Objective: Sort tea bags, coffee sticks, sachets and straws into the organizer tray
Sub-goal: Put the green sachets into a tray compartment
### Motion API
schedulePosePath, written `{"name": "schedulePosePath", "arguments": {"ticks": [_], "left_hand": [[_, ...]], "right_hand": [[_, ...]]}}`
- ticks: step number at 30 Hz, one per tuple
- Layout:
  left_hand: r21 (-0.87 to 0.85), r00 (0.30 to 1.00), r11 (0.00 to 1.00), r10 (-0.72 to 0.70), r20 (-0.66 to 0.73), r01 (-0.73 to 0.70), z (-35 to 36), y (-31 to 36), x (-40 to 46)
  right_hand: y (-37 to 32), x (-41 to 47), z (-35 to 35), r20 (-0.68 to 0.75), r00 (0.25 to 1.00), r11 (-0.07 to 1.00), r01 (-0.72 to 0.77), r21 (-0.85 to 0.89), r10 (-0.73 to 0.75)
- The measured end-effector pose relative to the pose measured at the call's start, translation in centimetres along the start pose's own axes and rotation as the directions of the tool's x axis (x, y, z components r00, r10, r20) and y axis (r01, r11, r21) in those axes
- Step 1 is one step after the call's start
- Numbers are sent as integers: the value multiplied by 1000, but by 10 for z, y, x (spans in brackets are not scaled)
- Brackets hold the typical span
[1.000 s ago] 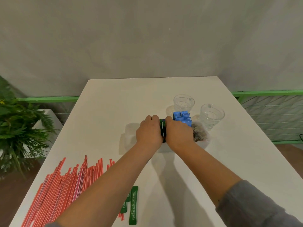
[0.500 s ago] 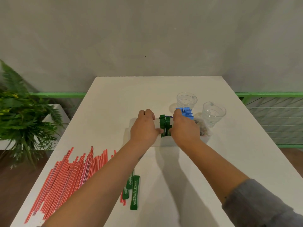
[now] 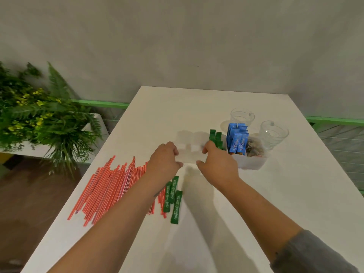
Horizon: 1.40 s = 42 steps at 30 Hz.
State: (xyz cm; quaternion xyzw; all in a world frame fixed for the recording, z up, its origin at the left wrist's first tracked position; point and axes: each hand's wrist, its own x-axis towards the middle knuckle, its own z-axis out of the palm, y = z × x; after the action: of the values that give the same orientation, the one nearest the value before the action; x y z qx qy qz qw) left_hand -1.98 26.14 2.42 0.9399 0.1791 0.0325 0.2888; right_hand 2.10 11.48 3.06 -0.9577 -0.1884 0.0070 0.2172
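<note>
Both your forearms reach up from the bottom of the frame toward its centre, converging on the white plastic organizer tray [image 3: 249, 164] that sits right of centre on the white table [image 3: 197, 107].

Your left hand [image 3: 164, 162]: palm down, fingers curled loosely, thumb pointing right, at the tray's left end. It holds nothing; contact with the tray wall cannot be told because of blur.

Your right hand [image 3: 217, 164]: palm down, fingers bent, half open, empty, just beside the upright green sachets [image 3: 216, 139] in the tray; touching or not cannot be told. A grey sleeve [image 3: 315, 255] shows at lower right.

Tray contents, left to right: bare left compartments, green sachets standing, blue coffee sticks [image 3: 238, 139] standing, then dark tea bags [image 3: 254, 148] at the right end.

Still on the table: a spread of red-striped paper straws [image 3: 110, 186] at centre left, partly under your left forearm; three loose green stevia sachets [image 3: 173, 200] lying flat below your left hand.

Two clear glass cups [image 3: 242, 117] stand above the tray, in the upper right. A green leafy plant [image 3: 39, 119] fills the left edge.
</note>
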Motion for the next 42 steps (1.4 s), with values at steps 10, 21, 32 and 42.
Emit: {"name": "schedulePosePath", "arguments": {"ticks": [10,21,32,42], "left_hand": [[68,989,991,-118,88,112,12,-33,-43],[49,995,994,-98,0,98,32,-36,-50],[163,994,982,-103,34,96,37,-23,-45],[-67,998,997,-41,-37,38,23,-3,-43]], "right_hand": [[-27,-36,40,331,943,999,-41,6,37],[-28,-47,54,403,913,998,-44,-50,61],[-21,-45,54,442,884,988,-143,-59,154],[-5,-39,44,421,898,979,-182,92,127]]}}
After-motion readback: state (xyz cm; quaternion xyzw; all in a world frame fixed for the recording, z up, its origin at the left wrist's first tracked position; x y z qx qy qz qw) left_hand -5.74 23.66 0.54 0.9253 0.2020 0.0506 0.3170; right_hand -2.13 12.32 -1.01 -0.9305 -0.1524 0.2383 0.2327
